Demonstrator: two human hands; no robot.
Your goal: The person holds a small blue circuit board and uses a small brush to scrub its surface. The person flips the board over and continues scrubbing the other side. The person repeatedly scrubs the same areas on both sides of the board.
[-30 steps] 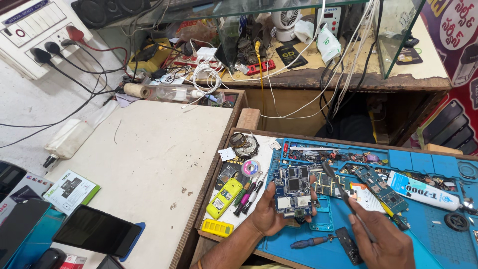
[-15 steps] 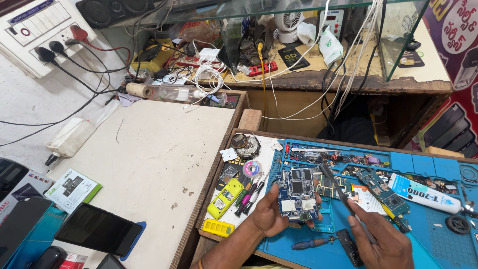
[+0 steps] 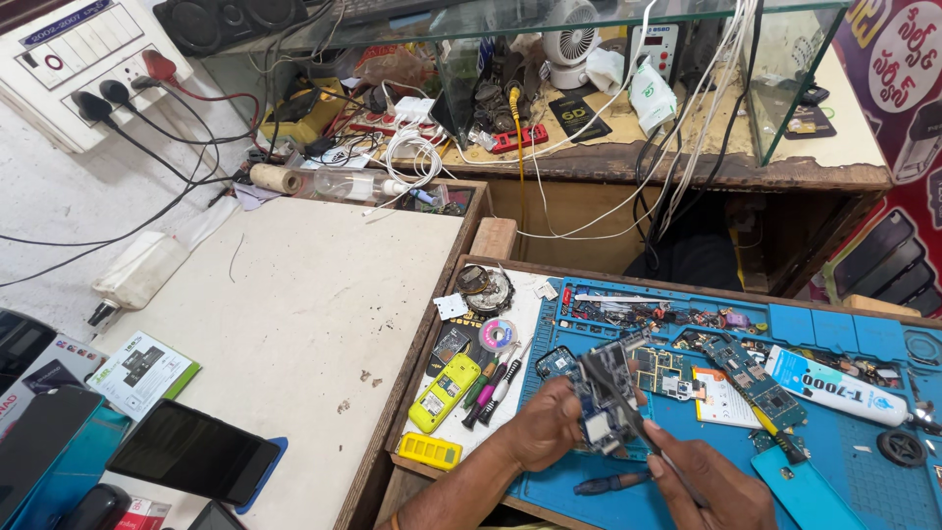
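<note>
My left hand [image 3: 545, 427] holds a small phone circuit board [image 3: 606, 393], tilted up on edge above the blue work mat [image 3: 863, 481]. My right hand [image 3: 711, 486] grips thin metal tweezers [image 3: 628, 417] whose tips touch the board. Both hands sit at the bottom centre of the head view. More circuit boards [image 3: 746, 378] lie on the mat just beyond the hands. A blue-handled screwdriver [image 3: 610, 483] lies on the mat between my wrists.
A yellow phone body [image 3: 444, 393], several screwdrivers [image 3: 491, 388] and a solder roll [image 3: 497, 334] lie left of the mat. A white glue tube [image 3: 834, 385] lies right. A dark phone [image 3: 193, 451] rests on the white counter [image 3: 294, 304]. Cables and a glass shelf [image 3: 608, 59] crowd the back.
The circuit board has been lifted from lying flat and tilted up on edge in my left hand. My right hand's tweezers have moved in onto the board.
</note>
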